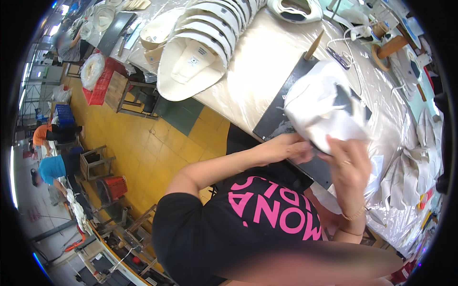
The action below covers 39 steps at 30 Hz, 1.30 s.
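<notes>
A white shoe upper (317, 90), partly smeared by motion, is held up over a dark board on the table. My right hand (350, 164) grips its near edge, thumb and fingers closed on the white material. Close beside it, my left hand (298, 148) has its fingers curled together at the lower left edge of the upper; they look pinched on that edge, though the fingertips are partly hidden. Under the upper lies the dark board (279, 112). A pointed wooden stick, maybe an awl handle (314, 45), stands at the board's far end, with dark scissors (338, 57) nearby.
Nested white shoe uppers (193, 64) line the table's far left, and another upper (296, 9) lies at the back. Stacked pale pieces (410, 176) sit at the right. A wooden spool (393, 46) stands at back right. Stools, a red crate (102, 81) and other people are further left.
</notes>
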Tool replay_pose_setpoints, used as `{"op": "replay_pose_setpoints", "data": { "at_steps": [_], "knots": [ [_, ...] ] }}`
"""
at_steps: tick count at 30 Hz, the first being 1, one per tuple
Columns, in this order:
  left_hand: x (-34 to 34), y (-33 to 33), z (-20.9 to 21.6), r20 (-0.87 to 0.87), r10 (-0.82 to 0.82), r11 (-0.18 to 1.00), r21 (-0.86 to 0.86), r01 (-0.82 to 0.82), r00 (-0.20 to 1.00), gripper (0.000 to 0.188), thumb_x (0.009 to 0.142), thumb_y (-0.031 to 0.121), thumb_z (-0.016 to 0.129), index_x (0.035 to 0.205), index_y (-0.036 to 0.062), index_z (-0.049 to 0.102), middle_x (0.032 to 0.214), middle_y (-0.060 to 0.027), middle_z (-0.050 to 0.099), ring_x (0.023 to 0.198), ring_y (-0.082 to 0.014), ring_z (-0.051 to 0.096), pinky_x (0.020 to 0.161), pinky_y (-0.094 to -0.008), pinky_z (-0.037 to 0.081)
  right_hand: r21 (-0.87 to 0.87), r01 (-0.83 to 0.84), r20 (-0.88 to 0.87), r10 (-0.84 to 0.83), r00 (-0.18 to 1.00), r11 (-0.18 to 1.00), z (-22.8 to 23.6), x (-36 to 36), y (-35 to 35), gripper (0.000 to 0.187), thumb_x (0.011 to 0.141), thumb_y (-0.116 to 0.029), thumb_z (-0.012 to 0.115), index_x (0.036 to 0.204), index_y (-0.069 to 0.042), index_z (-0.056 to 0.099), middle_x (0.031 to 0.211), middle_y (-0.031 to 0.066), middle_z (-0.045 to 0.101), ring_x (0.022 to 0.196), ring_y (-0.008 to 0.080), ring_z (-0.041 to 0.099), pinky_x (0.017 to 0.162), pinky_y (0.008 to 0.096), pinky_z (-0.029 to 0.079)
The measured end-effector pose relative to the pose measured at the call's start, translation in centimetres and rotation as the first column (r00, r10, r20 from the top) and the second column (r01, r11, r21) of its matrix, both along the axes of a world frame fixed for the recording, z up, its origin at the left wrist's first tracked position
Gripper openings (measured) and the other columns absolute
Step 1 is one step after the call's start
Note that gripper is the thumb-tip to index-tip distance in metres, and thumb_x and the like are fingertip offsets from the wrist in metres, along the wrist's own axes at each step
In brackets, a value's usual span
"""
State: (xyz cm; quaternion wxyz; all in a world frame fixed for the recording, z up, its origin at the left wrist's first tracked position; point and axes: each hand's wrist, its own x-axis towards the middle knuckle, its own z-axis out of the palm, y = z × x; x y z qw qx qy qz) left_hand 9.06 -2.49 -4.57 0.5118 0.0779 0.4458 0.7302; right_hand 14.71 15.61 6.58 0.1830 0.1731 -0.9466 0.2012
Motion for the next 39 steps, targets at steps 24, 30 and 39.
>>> {"op": "replay_pose_setpoints", "data": {
  "at_steps": [24, 30, 39],
  "knots": [
    [0.3, -1.5, -5.9, -0.889, 0.013, 0.956, 0.146, -0.256, -0.457, 0.084, 0.076, 0.022, 0.086, 0.137, 0.0231, 0.028, 0.127, -0.0054, 0.065, 0.112, -0.0223, 0.067, 0.113, -0.0435, 0.021, -0.427, -0.154, -0.127, 0.109, 0.986, 0.891, -15.0, 3.1, 3.8, 0.049, 0.072, -0.019, 0.083, 0.118, -0.011, 0.067, 0.116, 0.0055, 0.072, 0.063, 0.0139, 0.065, 0.054, 0.0253, 0.048],
    [-1.6, -0.4, -4.5, -0.909, -0.08, 0.963, 0.035, -0.267, -0.408, 0.048, 0.084, 0.019, 0.074, 0.123, 0.0202, 0.046, 0.119, -0.0015, 0.068, 0.102, -0.0148, 0.068, 0.1, -0.0374, 0.026, -0.307, -0.032, 0.064, 0.055, 0.996, 0.951, -14.5, 2.7, 4.8, 0.043, 0.073, -0.023, 0.082, 0.113, -0.012, 0.07, 0.109, 0.0001, 0.073, 0.063, 0.0131, 0.065, 0.051, 0.0247, 0.045],
    [-4.7, 1.0, -2.3, -0.921, -0.103, 0.992, -0.069, -0.104, -0.375, 0.056, 0.082, 0.016, 0.073, 0.134, 0.0172, 0.052, 0.101, 0.0036, 0.069, 0.09, -0.0104, 0.067, 0.088, -0.0341, 0.029, -0.309, 0.044, 0.168, 0.009, 0.986, 0.95, -13.7, 1.5, 4.8, 0.034, 0.073, -0.025, 0.081, 0.104, -0.013, 0.072, 0.1, -0.0011, 0.074, 0.062, 0.0163, 0.066, 0.052, 0.0253, 0.048]
  ]
}}
